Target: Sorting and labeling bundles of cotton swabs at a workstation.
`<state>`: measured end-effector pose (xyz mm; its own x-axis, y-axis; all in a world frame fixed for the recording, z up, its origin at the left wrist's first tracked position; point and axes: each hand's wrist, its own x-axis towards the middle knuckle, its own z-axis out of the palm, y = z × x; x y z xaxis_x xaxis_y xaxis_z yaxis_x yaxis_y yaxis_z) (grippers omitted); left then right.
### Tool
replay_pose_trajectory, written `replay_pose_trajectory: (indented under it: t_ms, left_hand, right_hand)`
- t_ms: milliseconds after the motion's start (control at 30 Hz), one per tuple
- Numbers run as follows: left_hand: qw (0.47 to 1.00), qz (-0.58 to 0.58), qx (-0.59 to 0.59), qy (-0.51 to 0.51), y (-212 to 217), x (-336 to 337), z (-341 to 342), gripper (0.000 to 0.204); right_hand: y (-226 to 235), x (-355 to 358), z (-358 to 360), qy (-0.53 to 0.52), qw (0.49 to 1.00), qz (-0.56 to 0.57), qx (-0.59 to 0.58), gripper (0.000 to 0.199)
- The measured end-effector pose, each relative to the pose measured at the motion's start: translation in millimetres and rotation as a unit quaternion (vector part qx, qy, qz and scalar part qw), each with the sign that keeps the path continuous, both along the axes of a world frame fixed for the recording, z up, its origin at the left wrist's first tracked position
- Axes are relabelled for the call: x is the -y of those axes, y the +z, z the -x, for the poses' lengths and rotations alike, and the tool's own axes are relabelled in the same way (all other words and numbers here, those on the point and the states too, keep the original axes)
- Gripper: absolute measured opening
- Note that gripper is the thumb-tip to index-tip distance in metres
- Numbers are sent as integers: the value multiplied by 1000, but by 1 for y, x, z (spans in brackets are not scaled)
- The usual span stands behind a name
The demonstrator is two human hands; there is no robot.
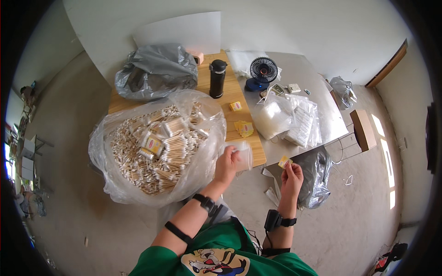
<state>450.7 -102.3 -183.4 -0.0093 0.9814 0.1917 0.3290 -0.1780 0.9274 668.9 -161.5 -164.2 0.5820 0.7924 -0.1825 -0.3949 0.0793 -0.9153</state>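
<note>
My left hand (225, 164) is closed on a small clear plastic bag (244, 155) at the near edge of the wooden table. Pinched between the fingers of my right hand (292, 178) is a small yellow card (284, 161), held up to the right of the bag. Left of my left hand, a large clear sack (103, 154) stands open, full of loose cotton swabs (177, 149). On the swabs lies a packed bag of swabs (152, 144) with a yellow card inside. A loose pile of yellow cards (244, 129) and a smaller stack of cards (235, 106) rest on the wooden table.
A black bottle (218, 79) stands behind the sack, beside a grey plastic bag (156, 71). On the metal table (329, 120) are a small fan (262, 73) and stacks of clear bags (275, 118). Below it sit a grey sack (315, 179) and a cardboard box (363, 130).
</note>
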Motion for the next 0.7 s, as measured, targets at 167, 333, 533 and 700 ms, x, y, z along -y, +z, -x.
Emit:
replay_pose_trajectory:
  t_ms: [167,333,533,700]
  left_hand:
    - [986,54,-128,92,-56,-44,-7,22]
    - [945,-52,-302,114,-75,-54,0,29]
    - [921,-91,-376,-41,-54,-37,-20,55]
    - [870,-12,-488,-67,-65,-28,-21,60]
  right_hand:
    - [-26,10,-12,-3,999,49,-18,14]
    - [-38,-19,5,59,995,75,19,16]
    - [-59,-115,33,160,960,105,207,19]
    - [-86,-181,46,199,909,138,339,21]
